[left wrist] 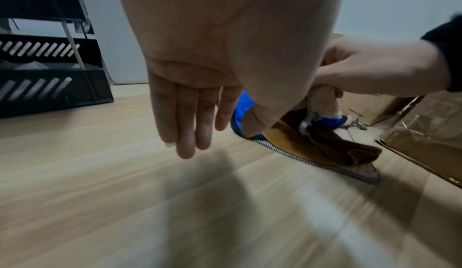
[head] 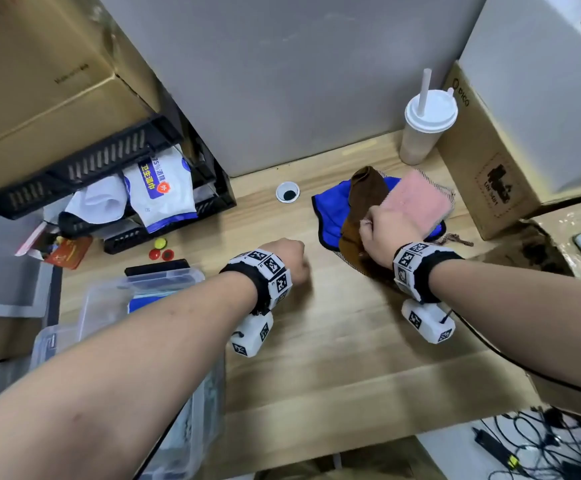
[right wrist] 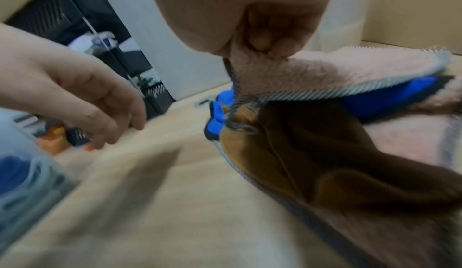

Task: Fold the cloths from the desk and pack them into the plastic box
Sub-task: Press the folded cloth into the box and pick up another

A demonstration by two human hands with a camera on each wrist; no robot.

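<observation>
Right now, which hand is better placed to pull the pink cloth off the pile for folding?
Right. The right hand already pinches a corner of the pink cloth, lifting it off the blue cloth and brown cloth. The left hand hovers open over bare desk, touching no cloth.

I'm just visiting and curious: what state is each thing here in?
Pink fluffy cloth: corner lifted, pinched by right hand.
Brown cloth: crumpled, unfolded.
Blue cloth: unfolded, under the others.
Clear plastic box: open, something blue inside.
Left hand: empty.
</observation>
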